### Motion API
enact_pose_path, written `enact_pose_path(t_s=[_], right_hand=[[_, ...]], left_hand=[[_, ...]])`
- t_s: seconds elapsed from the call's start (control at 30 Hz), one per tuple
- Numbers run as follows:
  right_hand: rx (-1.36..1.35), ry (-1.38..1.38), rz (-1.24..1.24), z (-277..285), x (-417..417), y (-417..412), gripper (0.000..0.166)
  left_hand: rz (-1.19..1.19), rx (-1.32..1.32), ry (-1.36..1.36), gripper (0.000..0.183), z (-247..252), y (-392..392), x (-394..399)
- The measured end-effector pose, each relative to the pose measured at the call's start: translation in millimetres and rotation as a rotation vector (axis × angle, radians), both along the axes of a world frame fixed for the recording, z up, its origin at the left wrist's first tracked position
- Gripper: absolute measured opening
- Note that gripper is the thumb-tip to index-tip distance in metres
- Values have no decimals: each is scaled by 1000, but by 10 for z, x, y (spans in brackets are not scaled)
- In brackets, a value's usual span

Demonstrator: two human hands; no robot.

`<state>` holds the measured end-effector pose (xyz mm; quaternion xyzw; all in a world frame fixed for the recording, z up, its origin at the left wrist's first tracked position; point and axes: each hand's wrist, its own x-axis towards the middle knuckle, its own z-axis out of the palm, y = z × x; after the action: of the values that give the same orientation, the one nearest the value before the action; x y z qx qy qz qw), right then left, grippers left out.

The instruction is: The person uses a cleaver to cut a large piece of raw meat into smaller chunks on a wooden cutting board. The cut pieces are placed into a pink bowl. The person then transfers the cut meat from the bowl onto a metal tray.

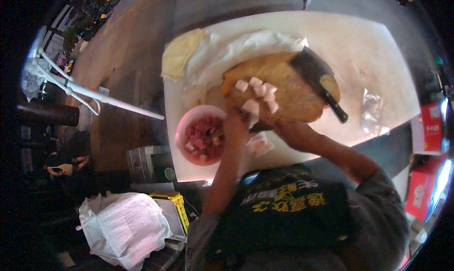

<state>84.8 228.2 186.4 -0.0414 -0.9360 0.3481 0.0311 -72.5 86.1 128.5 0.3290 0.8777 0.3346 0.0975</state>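
Note:
My left hand (237, 115) is at the near left edge of a round wooden chopping board (291, 93), against pale chunks of meat or fat (251, 107). Blur hides whether its fingers grip a piece. My right hand (288, 131) is curled at the board's near edge; a dark flat strip (261, 126), perhaps a blade, shows between the hands. More pale chunks (260, 90) lie on the board. A cleaver (312, 70) rests across the board's right side, its dark handle towards me. Left of my left forearm stands a pink bowl (180, 129) holding red and pale meat cubes (204, 138).
On the white table (376, 51) lie a yellow cloth (182, 53), white cloth or sheeting (244, 44) and a clear plastic bag (372, 111). A white pole (117, 102) reaches the table's left edge. A white-covered container (126, 228) and red boxes (422, 196) stand nearby.

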Motion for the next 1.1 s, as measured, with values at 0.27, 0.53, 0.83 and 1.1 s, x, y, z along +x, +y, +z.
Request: enact_pose_path(t_s=[0.27, 0.53, 0.83, 1.1], right_hand=[[282, -73, 327, -361, -564, 71, 31], [445, 273, 234, -338, -760, 177, 37], [-45, -50, -54, -166, -116, 127, 36], [-69, -344, -136, 160, 133, -246, 38]], left_hand=[[-34, -69, 75, 41, -530, 25, -133], [-97, -107, 63, 34, -257, -215, -320], [-360, -154, 225, 45, 122, -145, -229], [-94, -80, 265, 49, -84, -145, 116]])
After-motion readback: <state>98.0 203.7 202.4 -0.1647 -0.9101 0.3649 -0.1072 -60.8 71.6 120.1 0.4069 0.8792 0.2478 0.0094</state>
